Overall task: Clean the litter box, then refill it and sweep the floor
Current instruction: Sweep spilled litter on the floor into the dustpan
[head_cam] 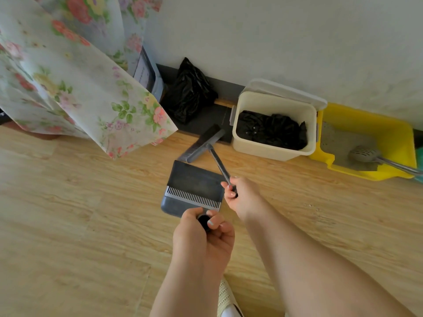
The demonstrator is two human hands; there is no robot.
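My left hand (203, 234) grips the top of the handle of a grey dustpan (192, 186), which stands on the wooden floor in front of me. My right hand (240, 195) grips the handle of a grey broom (203, 143); its head rests on the floor just beyond the dustpan, near the dark skirting. At the right edge sits the yellow litter box (389, 138) with grey litter and a grey scoop (364, 154) lying in it.
A cream bin (274, 154) lined with a black bag stands open between the broom and the litter box. A black bag (190, 92) leans against the wall. A floral curtain (80, 88) hangs at left. Scattered litter grains (318, 209) lie on the floor at right.
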